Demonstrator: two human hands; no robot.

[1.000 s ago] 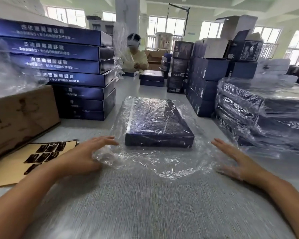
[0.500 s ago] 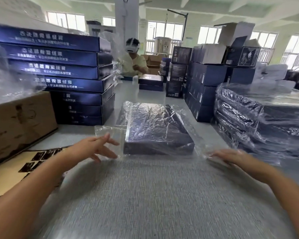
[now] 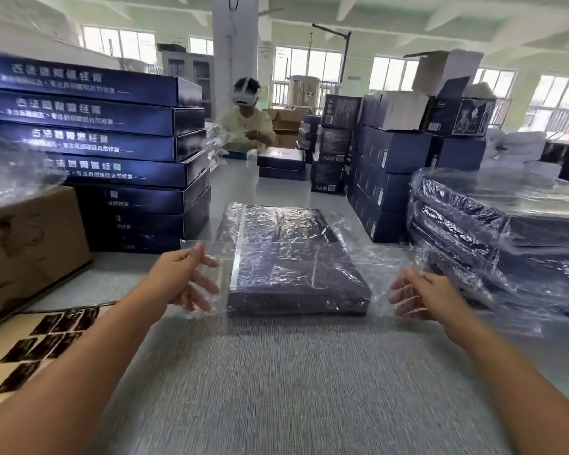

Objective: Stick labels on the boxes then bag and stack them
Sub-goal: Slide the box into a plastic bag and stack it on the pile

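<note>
Here, left hand (image 3: 183, 279) and right hand (image 3: 422, 295) pinch the crinkly clear bag (image 3: 373, 256) around 1 flat navy box (image 3: 293, 257).

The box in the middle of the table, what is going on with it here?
A person is bagging it. The box lies flat on the table inside a clear bag. The left hand pinches the loose plastic at the box's left side; the right hand is at the plastic on the right, but its grip is unclear. On the left stand bare boxes in a stack, on the right bagged boxes, and a label sheet lies at the near left.
</note>
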